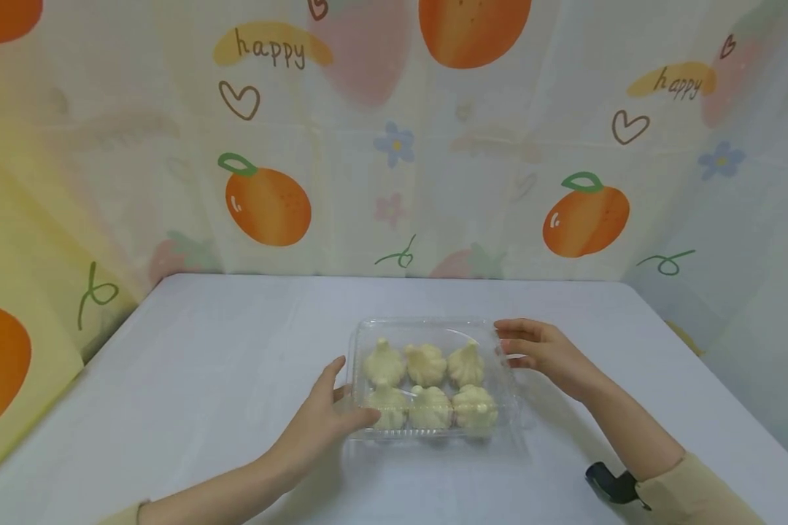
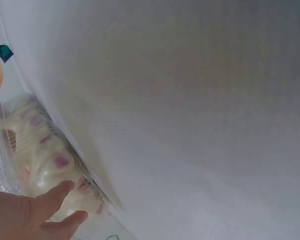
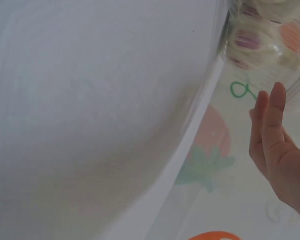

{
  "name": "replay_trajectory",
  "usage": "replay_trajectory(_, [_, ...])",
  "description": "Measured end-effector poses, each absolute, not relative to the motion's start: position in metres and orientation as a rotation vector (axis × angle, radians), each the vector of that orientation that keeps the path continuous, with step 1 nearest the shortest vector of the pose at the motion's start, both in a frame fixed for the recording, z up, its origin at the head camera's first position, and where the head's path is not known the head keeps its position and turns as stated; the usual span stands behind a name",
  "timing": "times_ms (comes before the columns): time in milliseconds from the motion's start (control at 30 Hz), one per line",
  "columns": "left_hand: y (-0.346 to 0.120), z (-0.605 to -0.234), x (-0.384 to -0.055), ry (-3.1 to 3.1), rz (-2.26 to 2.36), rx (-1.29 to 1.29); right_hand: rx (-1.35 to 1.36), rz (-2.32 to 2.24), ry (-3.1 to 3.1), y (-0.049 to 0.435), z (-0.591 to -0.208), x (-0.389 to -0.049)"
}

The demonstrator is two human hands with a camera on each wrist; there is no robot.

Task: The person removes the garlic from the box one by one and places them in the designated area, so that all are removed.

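Note:
A clear plastic clamshell box (image 1: 427, 432) lies on the white table with its lid over several pale pleated buns (image 1: 427, 364), set in two rows of three. Beside its left end is my left hand (image 1: 325, 415), fingers spread along the side and thumb overlapping the front left corner. My right hand (image 1: 538, 350) is at the far right corner, its straight fingertips right at the edge. In the left wrist view, two spread fingers (image 2: 57, 197) overlap the box, where purple spots show on the buns (image 2: 60, 160). The right wrist view shows straight fingers (image 3: 275, 107) close to the box.
The white table (image 1: 203, 379) stretches out on both sides of the box. Behind it hangs a fabric backdrop (image 1: 341, 189) printed with oranges, hearts and flowers. A black strap-like device (image 1: 613, 485) is at the right sleeve.

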State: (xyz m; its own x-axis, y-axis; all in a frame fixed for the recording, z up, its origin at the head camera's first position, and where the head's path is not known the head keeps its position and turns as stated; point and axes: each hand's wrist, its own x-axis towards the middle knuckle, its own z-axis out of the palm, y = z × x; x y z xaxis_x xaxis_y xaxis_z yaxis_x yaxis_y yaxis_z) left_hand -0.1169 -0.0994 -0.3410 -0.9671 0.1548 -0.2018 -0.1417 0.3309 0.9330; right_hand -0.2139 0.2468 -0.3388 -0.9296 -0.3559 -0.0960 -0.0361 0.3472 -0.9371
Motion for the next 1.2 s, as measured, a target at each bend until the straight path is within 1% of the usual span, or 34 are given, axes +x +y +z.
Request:
replay_trajectory(300, [-0.089,-0.345,-0.112,2.490,1.590,0.131,-0.349,-1.588,2.317,0.247,-0.339,-0.215])
replay_trajectory(700, [-0.088,-0.357,-0.113,2.529,1.563,0.113,-0.337,-1.571,2.293,0.247,-0.338,-0.216])
replay_trajectory(1200, [-0.085,-0.363,-0.113,2.578,1.605,0.141,-0.355,-1.545,2.284,0.249,-0.339,-0.216])
